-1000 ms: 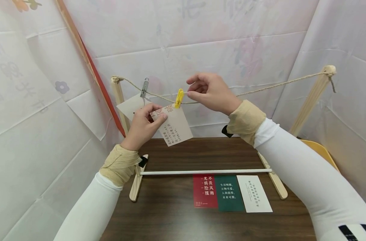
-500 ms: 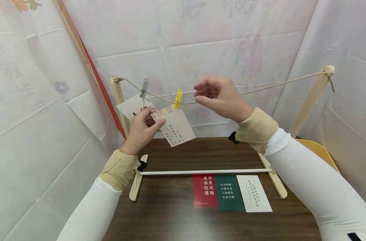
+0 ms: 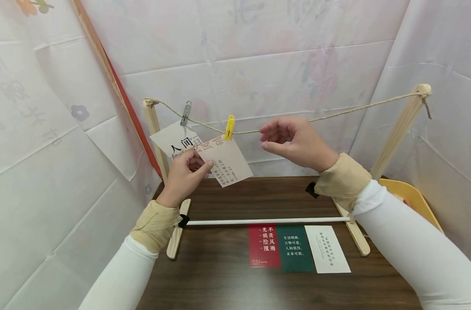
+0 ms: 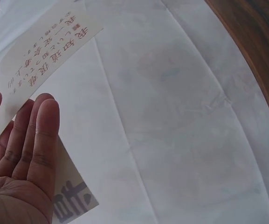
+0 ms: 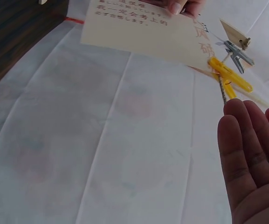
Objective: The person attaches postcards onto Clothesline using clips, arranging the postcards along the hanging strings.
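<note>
A cream card [image 3: 231, 161] with red and brown writing hangs tilted from a yellow clothespin [image 3: 229, 127] on the twine [image 3: 245, 132]. My left hand [image 3: 187, 174] is at the card's left edge, its thumb overlapping the front. In the left wrist view the fingers [image 4: 43, 140] are straight and spread away from the thumb. Right of the clothespin, my right hand [image 3: 297, 140] hovers with loosely bent fingers, holding nothing. Behind my left hand, another card [image 3: 177, 140] with black writing hangs from a grey clothespin [image 3: 186, 113], partly covered.
The twine runs between two wooden posts [image 3: 402, 125], joined low by a white rod [image 3: 266, 221]. On the dark table [image 3: 204, 275] lie a red card [image 3: 263, 254], a green card [image 3: 296, 260] and a white card [image 3: 327, 249]. A yellow container [image 3: 410, 193] stands at right.
My right hand has drawn away from the yellow clothespin, rightward and down. My left hand has lowered slightly, and the cream card's lower end has swung a little right.
</note>
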The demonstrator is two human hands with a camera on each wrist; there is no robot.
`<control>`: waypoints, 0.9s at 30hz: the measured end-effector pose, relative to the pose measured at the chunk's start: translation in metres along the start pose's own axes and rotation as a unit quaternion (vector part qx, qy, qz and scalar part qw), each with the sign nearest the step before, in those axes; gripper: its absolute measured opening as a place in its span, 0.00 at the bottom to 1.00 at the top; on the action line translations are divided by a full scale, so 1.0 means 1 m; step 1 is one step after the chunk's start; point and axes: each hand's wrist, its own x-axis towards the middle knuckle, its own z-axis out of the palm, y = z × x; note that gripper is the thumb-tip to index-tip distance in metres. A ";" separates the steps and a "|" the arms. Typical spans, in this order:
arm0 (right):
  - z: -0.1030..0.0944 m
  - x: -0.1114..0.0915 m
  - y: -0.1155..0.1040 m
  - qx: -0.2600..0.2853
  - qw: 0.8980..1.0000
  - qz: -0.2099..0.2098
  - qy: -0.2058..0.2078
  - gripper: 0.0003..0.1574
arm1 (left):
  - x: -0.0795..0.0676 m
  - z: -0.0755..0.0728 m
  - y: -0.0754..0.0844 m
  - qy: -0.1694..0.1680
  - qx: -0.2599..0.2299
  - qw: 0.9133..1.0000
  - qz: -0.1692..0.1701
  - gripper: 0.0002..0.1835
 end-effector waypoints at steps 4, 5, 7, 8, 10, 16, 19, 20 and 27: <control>-0.002 -0.008 0.007 -0.009 1.000 0.006 -0.002 0.15 | -0.003 0.002 -0.003 -0.005 -0.006 1.000 -0.010 0.11; -0.002 -0.011 0.009 -0.012 1.000 0.006 -0.002 0.15 | -0.004 0.002 -0.004 -0.007 -0.007 1.000 -0.014 0.11; -0.002 -0.015 0.013 -0.018 1.000 0.006 -0.002 0.15 | -0.005 0.004 -0.007 -0.009 -0.008 1.000 -0.021 0.11; -0.002 -0.017 0.015 -0.019 1.000 0.005 -0.002 0.15 | -0.007 0.005 -0.008 -0.010 -0.006 1.000 -0.024 0.12; -0.002 -0.021 0.019 -0.019 1.000 0.003 -0.002 0.15 | -0.008 0.007 -0.012 -0.011 -0.005 1.000 -0.025 0.11; -0.002 -0.033 0.030 -0.011 1.000 0.025 0.002 0.14 | -0.012 0.012 -0.018 -0.013 -0.014 1.000 -0.014 0.09; -0.002 -0.038 0.037 -0.014 0.999 0.036 0.006 0.14 | -0.015 0.014 -0.022 -0.014 -0.015 1.000 -0.023 0.08; -0.002 -0.040 0.039 -0.015 0.999 0.039 0.006 0.14 | -0.016 0.015 -0.023 -0.014 -0.014 0.999 -0.026 0.08; -0.001 -0.053 0.055 0.004 0.998 0.055 0.008 0.15 | -0.026 0.021 -0.034 -0.026 -0.018 0.999 -0.044 0.09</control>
